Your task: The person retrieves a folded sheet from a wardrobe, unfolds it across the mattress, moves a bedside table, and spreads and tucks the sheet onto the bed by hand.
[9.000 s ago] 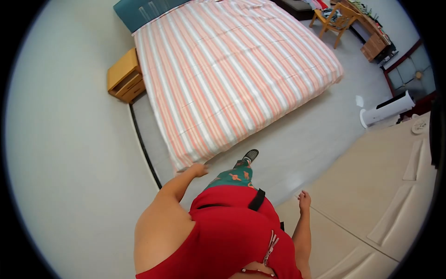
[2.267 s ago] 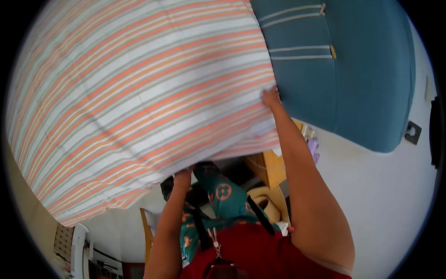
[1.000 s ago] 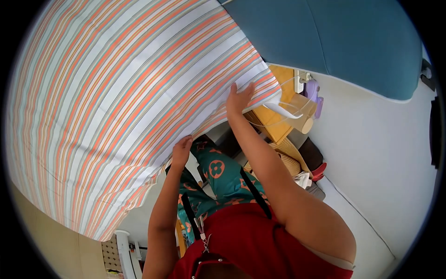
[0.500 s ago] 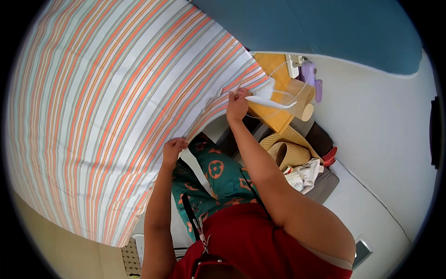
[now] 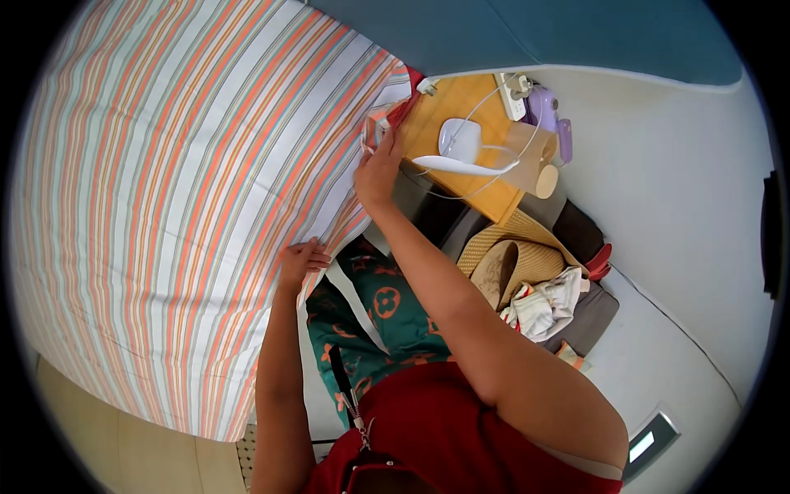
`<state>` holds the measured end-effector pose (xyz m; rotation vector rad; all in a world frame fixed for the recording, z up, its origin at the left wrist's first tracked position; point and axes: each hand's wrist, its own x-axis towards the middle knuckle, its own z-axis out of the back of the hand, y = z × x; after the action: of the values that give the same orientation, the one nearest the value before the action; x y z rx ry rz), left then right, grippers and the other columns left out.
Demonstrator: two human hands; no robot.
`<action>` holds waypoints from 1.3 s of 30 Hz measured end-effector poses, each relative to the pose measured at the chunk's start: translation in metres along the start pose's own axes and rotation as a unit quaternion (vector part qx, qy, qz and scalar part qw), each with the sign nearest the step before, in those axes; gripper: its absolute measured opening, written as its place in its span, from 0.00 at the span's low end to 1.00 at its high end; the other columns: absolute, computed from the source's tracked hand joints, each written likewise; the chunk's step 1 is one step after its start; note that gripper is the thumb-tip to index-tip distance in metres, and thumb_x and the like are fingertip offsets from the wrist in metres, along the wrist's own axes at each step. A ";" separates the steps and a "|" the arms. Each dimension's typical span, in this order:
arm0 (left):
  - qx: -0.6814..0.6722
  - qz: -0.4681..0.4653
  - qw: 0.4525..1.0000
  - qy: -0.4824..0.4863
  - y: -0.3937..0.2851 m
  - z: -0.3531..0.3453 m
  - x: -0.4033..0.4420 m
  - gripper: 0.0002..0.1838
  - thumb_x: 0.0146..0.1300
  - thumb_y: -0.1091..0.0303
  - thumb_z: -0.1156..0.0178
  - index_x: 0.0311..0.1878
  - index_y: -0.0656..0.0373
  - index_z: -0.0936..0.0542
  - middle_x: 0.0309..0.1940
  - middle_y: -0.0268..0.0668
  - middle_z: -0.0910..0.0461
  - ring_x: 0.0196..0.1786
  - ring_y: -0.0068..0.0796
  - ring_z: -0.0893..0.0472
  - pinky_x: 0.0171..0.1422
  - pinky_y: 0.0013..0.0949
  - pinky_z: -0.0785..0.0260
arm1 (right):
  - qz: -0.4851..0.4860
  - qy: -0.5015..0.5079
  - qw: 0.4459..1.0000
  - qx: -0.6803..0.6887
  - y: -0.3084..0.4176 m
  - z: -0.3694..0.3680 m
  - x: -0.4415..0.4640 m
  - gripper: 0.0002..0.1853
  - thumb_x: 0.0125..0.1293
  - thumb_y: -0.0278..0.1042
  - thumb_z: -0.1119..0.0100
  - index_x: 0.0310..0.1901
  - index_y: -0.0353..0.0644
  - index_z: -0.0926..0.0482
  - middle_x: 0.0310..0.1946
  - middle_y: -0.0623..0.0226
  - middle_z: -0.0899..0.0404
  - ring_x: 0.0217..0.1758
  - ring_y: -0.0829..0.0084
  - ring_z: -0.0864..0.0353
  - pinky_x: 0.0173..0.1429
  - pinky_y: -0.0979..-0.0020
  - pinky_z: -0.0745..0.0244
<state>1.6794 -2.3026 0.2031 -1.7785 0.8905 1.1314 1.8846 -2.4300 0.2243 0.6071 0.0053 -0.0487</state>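
A sheet [image 5: 181, 198] with orange, grey and white stripes covers the bed, with small wrinkles near its side edge. My left hand [image 5: 304, 263] rests on that edge, fingers stretched out over the fabric. Farther up, beside the wooden bedside table, my right hand [image 5: 378, 173] has its fingers closed on a bunched corner of the sheet. The fingertips are partly hidden in the folds. A bit of red fabric [image 5: 405, 103] shows just past this corner.
The blue headboard [image 5: 592, 37] stands at the top. On the bedside table [image 5: 424, 123] are a white lamp [image 5: 461, 140] with a trailing cord, a power strip [image 5: 511, 99] and a purple object [image 5: 543, 107]. Below lie a woven straw item [image 5: 531, 255] and white cloth [image 5: 547, 305].
My right hand has moved up and left with the sheet's corner, uncovering more of the bedside table and the lamp base. My left hand's fingers have straightened on the edge.
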 end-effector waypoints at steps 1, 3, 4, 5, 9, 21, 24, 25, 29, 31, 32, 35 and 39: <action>0.000 0.002 1.000 -0.002 -0.001 -0.001 0.000 0.23 0.65 0.52 0.46 0.37 0.68 0.20 0.25 0.43 0.18 0.25 0.30 0.17 0.29 0.26 0.27 | 0.007 -0.014 1.000 -0.023 0.003 0.002 0.000 0.27 0.55 0.17 0.50 0.59 0.43 0.35 0.64 0.47 0.45 0.63 0.43 0.40 0.62 0.56 0.40; 0.000 0.004 1.000 -0.001 -0.001 -0.001 -0.001 0.23 0.65 0.52 0.46 0.37 0.68 0.20 0.25 0.43 0.18 0.25 0.30 0.17 0.29 0.26 0.27 | 0.061 -0.027 0.992 -0.104 0.007 0.007 0.002 0.30 0.56 0.15 0.52 0.62 0.45 0.37 0.65 0.45 0.48 0.65 0.43 0.43 0.64 0.54 0.43; 0.000 0.005 1.000 0.000 -0.002 -0.001 -0.001 0.23 0.65 0.52 0.46 0.37 0.68 0.20 0.25 0.43 0.18 0.25 0.30 0.17 0.29 0.26 0.27 | 0.108 -0.026 0.981 -0.160 0.008 0.012 0.005 0.31 0.56 0.15 0.53 0.63 0.47 0.38 0.66 0.45 0.48 0.65 0.43 0.43 0.65 0.53 0.43; -0.001 0.005 1.000 0.002 -0.001 -0.001 -0.001 0.23 0.65 0.52 0.46 0.37 0.68 0.20 0.25 0.44 0.18 0.25 0.30 0.17 0.29 0.27 0.27 | 0.155 -0.026 0.964 -0.215 0.006 0.017 0.008 0.32 0.56 0.14 0.53 0.64 0.48 0.39 0.66 0.45 0.49 0.65 0.43 0.43 0.65 0.53 0.43; -0.004 -0.004 1.000 0.008 -0.001 0.001 0.000 0.23 0.65 0.52 0.46 0.37 0.68 0.20 0.25 0.44 0.18 0.25 0.30 0.17 0.29 0.26 0.27 | 0.160 -0.036 0.955 -0.249 -0.025 0.019 0.024 0.35 0.56 0.16 0.51 0.66 0.51 0.40 0.66 0.46 0.50 0.65 0.45 0.43 0.65 0.51 0.44; -0.003 0.001 1.000 0.021 0.002 0.008 0.004 0.23 0.63 0.51 0.45 0.35 0.68 0.21 0.24 0.44 0.18 0.25 0.29 0.17 0.28 0.26 0.28 | 0.250 -0.004 0.965 -0.079 -0.003 0.051 0.002 0.29 0.53 0.23 0.45 0.60 0.38 0.35 0.62 0.51 0.42 0.64 0.50 0.41 0.65 0.53 0.45; -0.001 -0.009 1.000 0.028 0.008 0.010 0.006 0.23 0.63 0.51 0.45 0.34 0.68 0.21 0.23 0.43 0.18 0.24 0.29 0.17 0.26 0.26 0.28 | 0.276 0.109 0.941 -0.164 0.013 0.047 0.001 0.28 0.56 0.25 0.46 0.60 0.35 0.37 0.62 0.53 0.41 0.67 0.50 0.44 0.68 0.55 0.47; -0.002 -0.009 1.000 0.028 0.009 0.010 0.007 0.23 0.63 0.51 0.45 0.34 0.67 0.20 0.23 0.43 0.18 0.24 0.29 0.17 0.26 0.26 0.28 | 0.228 0.161 0.946 -0.169 0.011 0.041 0.007 0.29 0.59 0.28 0.47 0.63 0.32 0.40 0.66 0.54 0.45 0.70 0.49 0.49 0.70 0.56 0.49; -0.010 -0.015 0.999 0.028 0.005 0.011 0.004 0.23 0.63 0.51 0.45 0.33 0.66 0.20 0.22 0.41 0.18 0.23 0.29 0.17 0.25 0.25 0.28 | 0.136 0.042 0.940 -0.310 -0.063 -0.019 0.052 0.35 0.57 0.32 0.46 0.65 0.28 0.46 0.68 0.46 0.49 0.72 0.47 0.52 0.72 0.53 0.54; -0.007 -0.023 0.999 0.027 0.008 0.013 0.004 0.23 0.63 0.50 0.45 0.32 0.65 0.20 0.22 0.42 0.18 0.23 0.28 0.17 0.24 0.25 0.29 | 0.014 0.017 0.962 -0.271 -0.039 -0.022 0.073 0.37 0.58 0.34 0.46 0.66 0.27 0.48 0.68 0.44 0.51 0.72 0.47 0.54 0.73 0.53 0.57; -0.007 -0.030 0.999 0.024 0.008 0.013 0.003 0.23 0.63 0.50 0.45 0.32 0.66 0.20 0.22 0.42 0.18 0.22 0.29 0.17 0.22 0.25 0.30 | 0.020 0.010 0.969 -0.246 -0.017 -0.024 0.075 0.38 0.57 0.33 0.46 0.66 0.26 0.49 0.68 0.43 0.51 0.72 0.47 0.54 0.73 0.52 0.57; -0.017 -0.040 0.999 0.014 0.014 0.012 0.004 0.24 0.63 0.50 0.45 0.32 0.67 0.20 0.22 0.42 0.18 0.21 0.29 0.18 0.21 0.25 0.30 | 0.110 0.001 0.981 -0.157 0.061 -0.030 0.050 0.39 0.55 0.31 0.41 0.66 0.29 0.47 0.68 0.41 0.50 0.72 0.45 0.54 0.73 0.52 0.57; 0.024 -0.111 0.993 -0.029 0.032 0.005 0.005 0.19 0.63 0.55 0.44 0.35 0.66 0.20 0.22 0.42 0.18 0.22 0.27 0.18 0.25 0.28 0.29 | 0.343 0.196 0.918 -0.027 0.156 -0.096 0.003 0.35 0.54 0.33 0.38 0.65 0.45 0.37 0.67 0.44 0.47 0.71 0.46 0.50 0.72 0.49 0.54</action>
<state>1.6519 -2.3115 0.1884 -1.7468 0.6616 1.0052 1.8954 -2.2478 0.2339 0.5282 0.1827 0.7550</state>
